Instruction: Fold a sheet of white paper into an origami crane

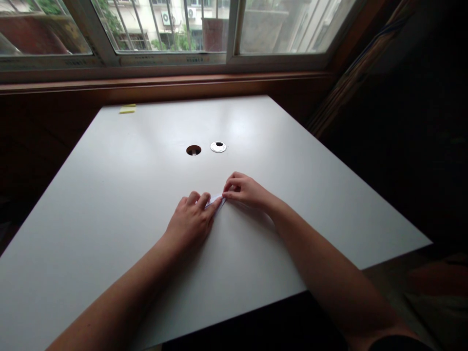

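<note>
A small piece of folded white paper [215,198] lies on the white table in front of me, mostly covered by my fingers. My left hand [192,213] rests over its left part, holding it against the tabletop with bent fingers and the index finger reaching toward the right tip. At that tip, my right hand [243,189] pinches the paper between thumb and fingers. The two hands nearly meet there. How the folds run beneath the left hand is hidden.
Beyond my hands, the white table [120,195] has a round cable hole [193,150], with a round white grommet cover [218,147] beside it. Yellow sticky notes [127,109] lie at the far left edge. A window [168,29] stands behind the table.
</note>
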{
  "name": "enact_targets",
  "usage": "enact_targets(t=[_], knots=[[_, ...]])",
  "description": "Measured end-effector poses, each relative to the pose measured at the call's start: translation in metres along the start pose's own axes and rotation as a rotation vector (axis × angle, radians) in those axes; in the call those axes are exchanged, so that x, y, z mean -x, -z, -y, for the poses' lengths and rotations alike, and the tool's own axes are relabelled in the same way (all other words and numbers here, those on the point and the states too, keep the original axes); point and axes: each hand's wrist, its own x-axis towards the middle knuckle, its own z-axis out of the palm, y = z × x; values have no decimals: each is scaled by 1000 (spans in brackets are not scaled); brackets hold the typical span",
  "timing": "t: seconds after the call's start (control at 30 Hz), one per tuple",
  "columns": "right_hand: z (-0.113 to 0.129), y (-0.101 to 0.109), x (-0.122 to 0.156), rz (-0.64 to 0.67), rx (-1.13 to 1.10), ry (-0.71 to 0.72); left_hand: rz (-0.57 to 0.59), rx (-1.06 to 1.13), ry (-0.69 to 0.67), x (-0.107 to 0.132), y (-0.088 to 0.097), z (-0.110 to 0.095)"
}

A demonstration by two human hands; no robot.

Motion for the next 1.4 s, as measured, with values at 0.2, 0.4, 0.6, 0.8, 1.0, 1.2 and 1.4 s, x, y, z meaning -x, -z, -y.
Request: enact_targets(t=[0.2, 0.4, 0.6, 0.8, 1.0, 1.2, 1.4], knots=[[0, 0, -2, -5, 32, -81, 16, -1, 2, 0, 1, -2], [5, 1, -3, -27, 76, -127, 18, -22, 7, -1, 0, -2], [4, 0, -3, -55, 87, -139, 58, -63, 33, -2, 3, -5], [1, 0, -3, -129, 101, -130, 87, -111, 92, -2, 7, -9], [4, -7, -2, -95, 105, -14, 88, -114, 114, -3, 8, -11], [2, -15, -5, -141, 144, -26, 82, -115, 106, -3, 7, -11], [0, -17, -6, -164, 157, -61, 80, -118, 107, -4, 7, -11]])
